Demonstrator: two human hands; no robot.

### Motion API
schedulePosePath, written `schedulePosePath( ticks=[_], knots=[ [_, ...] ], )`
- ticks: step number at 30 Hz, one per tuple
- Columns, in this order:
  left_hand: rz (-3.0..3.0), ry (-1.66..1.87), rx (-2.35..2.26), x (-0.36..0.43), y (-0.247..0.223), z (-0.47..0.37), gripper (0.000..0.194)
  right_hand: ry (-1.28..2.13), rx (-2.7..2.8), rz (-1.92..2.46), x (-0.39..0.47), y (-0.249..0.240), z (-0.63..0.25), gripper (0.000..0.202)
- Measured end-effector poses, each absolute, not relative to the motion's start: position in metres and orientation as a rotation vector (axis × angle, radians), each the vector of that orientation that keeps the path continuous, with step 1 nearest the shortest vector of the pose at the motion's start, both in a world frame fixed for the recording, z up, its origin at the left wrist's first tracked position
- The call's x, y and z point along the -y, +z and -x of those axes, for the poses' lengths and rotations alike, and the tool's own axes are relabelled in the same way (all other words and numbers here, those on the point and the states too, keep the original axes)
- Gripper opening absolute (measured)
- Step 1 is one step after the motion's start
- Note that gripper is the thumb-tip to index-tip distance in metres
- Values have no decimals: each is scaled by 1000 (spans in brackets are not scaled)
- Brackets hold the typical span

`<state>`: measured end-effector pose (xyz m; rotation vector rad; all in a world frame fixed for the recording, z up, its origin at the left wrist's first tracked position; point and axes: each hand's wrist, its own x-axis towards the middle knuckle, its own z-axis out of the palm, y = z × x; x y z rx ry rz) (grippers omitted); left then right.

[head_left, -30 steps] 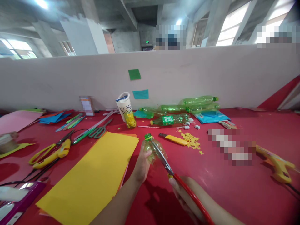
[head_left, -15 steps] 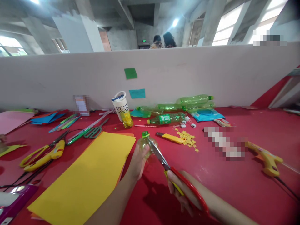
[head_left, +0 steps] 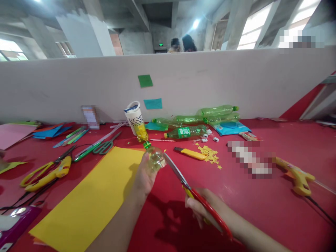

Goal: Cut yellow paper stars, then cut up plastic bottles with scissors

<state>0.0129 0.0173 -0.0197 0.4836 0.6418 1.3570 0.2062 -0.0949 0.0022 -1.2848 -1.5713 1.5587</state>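
Observation:
My left hand (head_left: 146,175) is closed around the cut-off top of a clear green plastic bottle (head_left: 156,157), tilted with its green neck up and to the left. My right hand (head_left: 202,206) grips scissors with red and yellow handles (head_left: 210,210). Their blades (head_left: 175,167) look nearly closed, and the tips are close to the bottle piece's right edge; whether they touch it I cannot tell. Beneath my left forearm lies a stack of yellow paper (head_left: 91,199). Past the blades are a yellow utility knife (head_left: 193,154) and a pile of small yellow stars (head_left: 209,154).
Several green bottles (head_left: 219,111) lie along the white partition (head_left: 105,84). A white patterned cup (head_left: 134,120) stands at the back. Green scissors (head_left: 106,145) and a yellow glue gun (head_left: 61,171) lie left; another glue gun (head_left: 298,176) lies right. Another person's hand (head_left: 2,161) shows far left.
My left hand has moved left with the bottle top and tilted its neck leftward. The scissor blades, earlier overlapping the bottle piece, are now at its right edge.

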Motion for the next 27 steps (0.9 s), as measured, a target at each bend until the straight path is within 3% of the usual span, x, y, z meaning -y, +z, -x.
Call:
schedulePosePath(
  ticks=[7,27],
  knots=[
    [-479,1257,-491,-22,-19,-4,29,1451,1568,1463,89,5,-212,43],
    [-612,1242,-484,-11,-18,-17,29,1570,1783,1636,98,16,-219,53]
  ],
)
